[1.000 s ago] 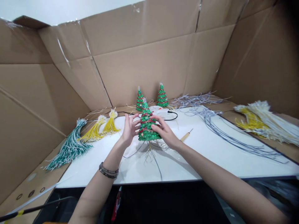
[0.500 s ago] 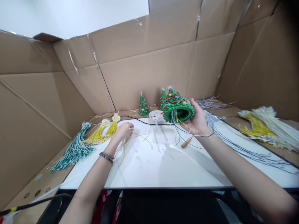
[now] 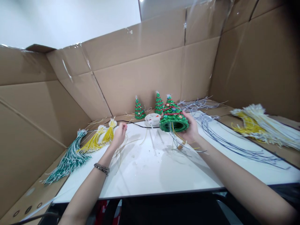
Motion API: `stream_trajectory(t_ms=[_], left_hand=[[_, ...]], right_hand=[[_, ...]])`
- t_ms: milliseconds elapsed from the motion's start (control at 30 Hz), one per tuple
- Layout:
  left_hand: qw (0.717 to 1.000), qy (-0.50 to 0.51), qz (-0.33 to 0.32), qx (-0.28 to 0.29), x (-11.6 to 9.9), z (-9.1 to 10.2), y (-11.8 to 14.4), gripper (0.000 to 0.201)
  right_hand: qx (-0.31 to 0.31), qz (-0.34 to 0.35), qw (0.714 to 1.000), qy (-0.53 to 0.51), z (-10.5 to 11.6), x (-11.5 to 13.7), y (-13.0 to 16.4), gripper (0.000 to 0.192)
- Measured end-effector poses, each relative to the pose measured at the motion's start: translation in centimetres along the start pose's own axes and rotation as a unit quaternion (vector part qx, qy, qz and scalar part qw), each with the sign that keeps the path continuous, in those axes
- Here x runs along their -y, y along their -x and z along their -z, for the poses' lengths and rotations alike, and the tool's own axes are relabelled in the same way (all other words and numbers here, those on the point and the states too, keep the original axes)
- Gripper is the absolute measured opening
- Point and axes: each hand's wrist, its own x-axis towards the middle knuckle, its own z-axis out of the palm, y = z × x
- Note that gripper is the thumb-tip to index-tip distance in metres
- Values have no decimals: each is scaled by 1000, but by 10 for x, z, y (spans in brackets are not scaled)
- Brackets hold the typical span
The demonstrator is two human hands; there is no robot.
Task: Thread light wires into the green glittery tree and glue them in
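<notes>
Above the white rectangular table (image 3: 150,175), our right hand (image 3: 191,129) clamps its fingers on the glittery green cone-shaped miniature Christmas tree (image 3: 173,115), raised and tilted, while our left hand (image 3: 119,135) pinches thin pale wire strands (image 3: 124,149).

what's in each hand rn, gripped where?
Right hand holds the green tree by its base rim, off the table. Left hand pinches thin loose wires.
</notes>
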Motion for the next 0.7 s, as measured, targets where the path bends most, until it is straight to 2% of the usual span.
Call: stream_trajectory(t_ms=[100,133,233,333,400,467,567,600,700], left_hand=[[993,69,20,-94,-24,8,-15,27],[983,137,37,-113,-33,10,-19,29],[959,254,41,-120,-55,11,-25,29],[973,207,0,-107,-56,6,-18,29],[991,115,-19,-69,-46,1,-11,29],[998,-18,-48,23,-30,-3,-4,29],[961,-189,-93,179,-11,-4,3,24],[950,-214,-95,207,-8,-5,5,21],[935,-242,-103,237,-8,-8,12,21]], right_hand=[[9,-15,1000,14,1,-5,2,27],[9,-13,1000,19,1,-7,2,28],[8,10,999,35,2,-12,4,37],[27,22,996,79,1,-14,7,48],[41,17,994,104,0,-15,9,54],[48,13,993,110,0,-15,11,60],[54,13,991,120,0,-15,14,62],[55,13,991,125,0,-15,15,61],[59,10,990,129,-2,-14,18,61]])
